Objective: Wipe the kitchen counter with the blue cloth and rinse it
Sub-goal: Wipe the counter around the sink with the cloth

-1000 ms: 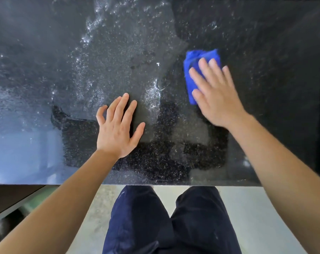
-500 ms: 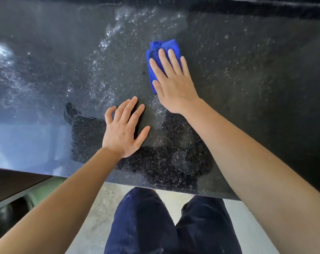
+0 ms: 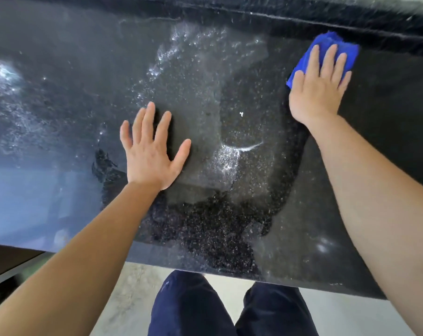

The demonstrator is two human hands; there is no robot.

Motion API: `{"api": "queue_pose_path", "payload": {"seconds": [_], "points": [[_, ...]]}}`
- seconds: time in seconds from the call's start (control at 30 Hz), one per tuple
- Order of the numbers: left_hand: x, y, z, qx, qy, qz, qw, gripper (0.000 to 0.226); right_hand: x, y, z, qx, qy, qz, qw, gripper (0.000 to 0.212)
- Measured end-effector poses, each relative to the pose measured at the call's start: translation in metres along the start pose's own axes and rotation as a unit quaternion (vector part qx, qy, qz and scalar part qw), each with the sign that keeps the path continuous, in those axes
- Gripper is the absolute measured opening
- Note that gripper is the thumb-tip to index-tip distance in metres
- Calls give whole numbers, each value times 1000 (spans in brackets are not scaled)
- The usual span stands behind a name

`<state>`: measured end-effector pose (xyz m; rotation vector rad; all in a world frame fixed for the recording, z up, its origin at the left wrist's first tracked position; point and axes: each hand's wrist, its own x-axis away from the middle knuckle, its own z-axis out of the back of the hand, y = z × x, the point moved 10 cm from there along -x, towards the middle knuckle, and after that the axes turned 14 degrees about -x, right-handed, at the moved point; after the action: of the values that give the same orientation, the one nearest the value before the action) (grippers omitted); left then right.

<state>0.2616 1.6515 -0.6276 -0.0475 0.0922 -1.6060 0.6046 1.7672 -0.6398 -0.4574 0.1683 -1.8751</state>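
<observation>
The blue cloth lies far right on the wet surface, its length slanting near-left to far-right. The right hand presses it, fingers straight; the left hand rests flat, spread.

Right hand flat on blue cloth, counter wet

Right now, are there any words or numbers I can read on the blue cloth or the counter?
None. The blue cloth under the right hand is plain, and the wet black counter around the left hand shows only water streaks and speckles, no words, numbers or labels.
</observation>
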Motion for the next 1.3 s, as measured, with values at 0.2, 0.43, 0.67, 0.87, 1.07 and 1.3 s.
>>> {"api": "queue_pose_path", "payload": {"seconds": [0.2, 0.43, 0.67, 0.87, 1.07, 1.3], "points": [[-2, -3, -4, -3, -18, 17, 1000, 66, 38, -164, -64, 22, -59, 218, 974, 60], [-6, -3, -6, -8, -62, 20, 998, 72, 39, -128, -53, 50, -126, 336, 932, 59], [-8, -1, -9, -23, -89, 16, 996, 83, -21, -105, -28, 63, -86, 258, 960, 60], [-10, -1, -4, -26, -81, 17, 996, 81, -8, -199, -66, 52, -92, 345, 933, 60], [-11, 2, -3, -31, -75, 17, 997, 79, 23, -276, -102, 51, -142, 467, 871, 59], [-10, 1, -4, -39, -89, 14, 995, 80, 8, -148, -53, 31, -126, 435, 891, 57]]}}
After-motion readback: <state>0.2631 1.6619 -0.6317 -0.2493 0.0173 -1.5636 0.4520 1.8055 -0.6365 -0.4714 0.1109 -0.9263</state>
